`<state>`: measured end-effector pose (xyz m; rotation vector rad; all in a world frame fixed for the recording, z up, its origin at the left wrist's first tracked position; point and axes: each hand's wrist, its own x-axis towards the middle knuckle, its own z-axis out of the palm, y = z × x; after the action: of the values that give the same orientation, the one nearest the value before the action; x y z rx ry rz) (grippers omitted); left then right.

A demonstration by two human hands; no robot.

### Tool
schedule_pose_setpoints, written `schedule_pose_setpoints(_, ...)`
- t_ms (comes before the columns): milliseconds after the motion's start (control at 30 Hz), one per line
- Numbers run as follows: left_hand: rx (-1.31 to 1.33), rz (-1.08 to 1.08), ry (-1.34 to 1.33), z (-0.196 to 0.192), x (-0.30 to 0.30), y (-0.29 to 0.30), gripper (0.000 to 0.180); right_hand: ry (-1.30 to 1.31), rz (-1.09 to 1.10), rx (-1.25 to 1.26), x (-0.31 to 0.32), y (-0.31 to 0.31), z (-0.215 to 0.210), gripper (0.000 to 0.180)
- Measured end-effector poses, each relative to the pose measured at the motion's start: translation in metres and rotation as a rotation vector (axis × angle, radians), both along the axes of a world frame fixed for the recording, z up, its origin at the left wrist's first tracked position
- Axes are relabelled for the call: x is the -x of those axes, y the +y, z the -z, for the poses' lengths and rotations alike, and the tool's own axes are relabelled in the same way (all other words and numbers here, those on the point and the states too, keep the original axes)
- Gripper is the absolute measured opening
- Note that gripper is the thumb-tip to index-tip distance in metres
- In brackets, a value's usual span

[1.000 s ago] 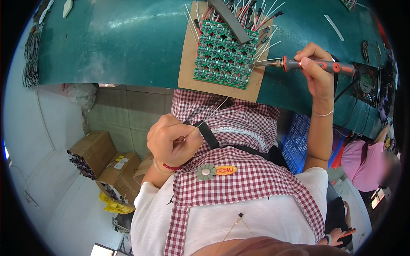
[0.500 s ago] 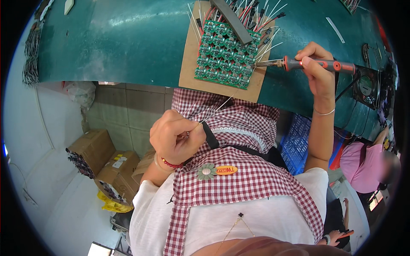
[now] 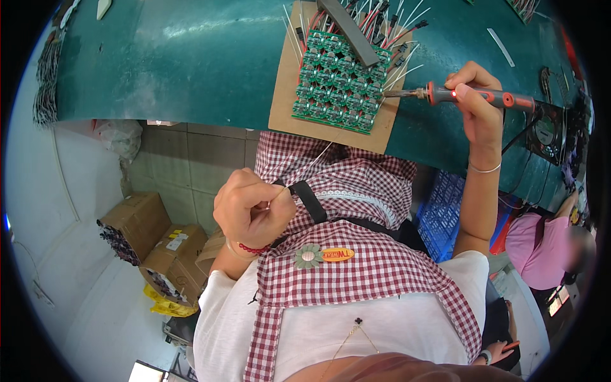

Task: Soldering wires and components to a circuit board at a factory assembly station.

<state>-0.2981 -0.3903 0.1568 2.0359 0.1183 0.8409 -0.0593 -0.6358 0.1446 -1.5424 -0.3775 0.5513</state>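
Observation:
My right hand (image 3: 478, 105) grips a soldering iron (image 3: 501, 98) with a red and grey handle and a small red light. Its tip points left at the right edge of a panel of small green circuit boards (image 3: 337, 83); whether it touches cannot be told. My left hand (image 3: 253, 207) is closed in a pinch in front of my apron. A thin silvery solder wire (image 3: 320, 156) runs from near those fingers towards the panel's near side. Beneath the panel lies a brown board (image 3: 282, 105). A dark grey bar (image 3: 350, 33) rests across the panel's far part.
White, red and black leads (image 3: 388, 28) fan out behind the panel on the green table (image 3: 191, 63). A small fan (image 3: 547, 130) stands at the right. Cardboard boxes (image 3: 172, 258) sit on the floor at left, a blue crate (image 3: 442, 213) at right. Other people are at the right.
My left hand has moved left and slightly towards me, drawing the wire's visible end back from the panel. The iron stays by the panel's right edge, and the view has shifted slightly.

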Motion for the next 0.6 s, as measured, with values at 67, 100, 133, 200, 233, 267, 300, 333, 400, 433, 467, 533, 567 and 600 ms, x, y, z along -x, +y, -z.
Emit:
schedule_pose_setpoints(67,-0.003,-0.005,0.028,-0.001,0.001,0.000,0.021,0.001,-0.004,-0.001,-0.001,0.000,-0.001,0.016)
schedule_pose_setpoints(100,-0.003,-0.007,0.028,-0.001,0.001,0.000,0.021,0.012,-0.024,-0.010,-0.001,-0.001,-0.002,0.016)
schedule_pose_setpoints(133,-0.002,-0.003,0.023,-0.001,0.001,0.000,0.022,0.024,-0.043,-0.019,-0.002,-0.001,-0.002,0.016)
schedule_pose_setpoints(200,-0.001,0.002,0.016,-0.001,0.001,0.000,0.022,0.014,-0.025,-0.020,0.000,0.003,-0.003,0.016)
schedule_pose_setpoints(233,-0.003,-0.003,0.013,0.000,0.001,0.001,0.022,0.004,-0.007,-0.023,0.001,0.005,-0.003,0.016)
schedule_pose_setpoints(267,-0.006,-0.009,0.009,0.001,0.001,0.001,0.022,0.004,-0.007,-0.022,0.002,0.007,-0.003,0.016)
schedule_pose_setpoints(300,-0.005,-0.009,0.009,0.001,0.001,0.001,0.022,0.013,-0.019,-0.014,0.002,0.009,-0.002,0.015)
schedule_pose_setpoints(333,-0.013,-0.012,0.012,0.000,0.000,0.000,0.022,0.023,-0.031,-0.007,0.002,0.012,-0.001,0.015)
schedule_pose_setpoints(400,-0.020,-0.013,0.014,0.001,0.000,0.001,0.023,0.023,-0.027,-0.001,0.003,0.016,-0.002,0.015)
schedule_pose_setpoints(433,-0.028,-0.010,0.020,0.001,0.001,0.001,0.023,0.023,-0.024,0.005,0.003,0.017,-0.002,0.015)
schedule_pose_setpoints(467,-0.036,-0.006,0.026,0.002,0.001,0.001,0.023,0.023,-0.023,0.005,0.003,0.018,-0.002,0.015)
schedule_pose_setpoints(533,-0.029,-0.004,0.039,0.002,0.001,0.002,0.023,0.022,-0.039,0.017,0.003,0.018,-0.001,0.015)
schedule_pose_setpoints(567,-0.023,-0.004,0.053,0.002,0.001,0.002,0.024,0.023,-0.040,0.017,0.003,0.019,-0.001,0.015)
schedule_pose_setpoints(600,-0.022,-0.005,0.054,0.002,0.001,0.002,0.024,0.031,-0.053,0.018,0.003,0.019,-0.001,0.015)
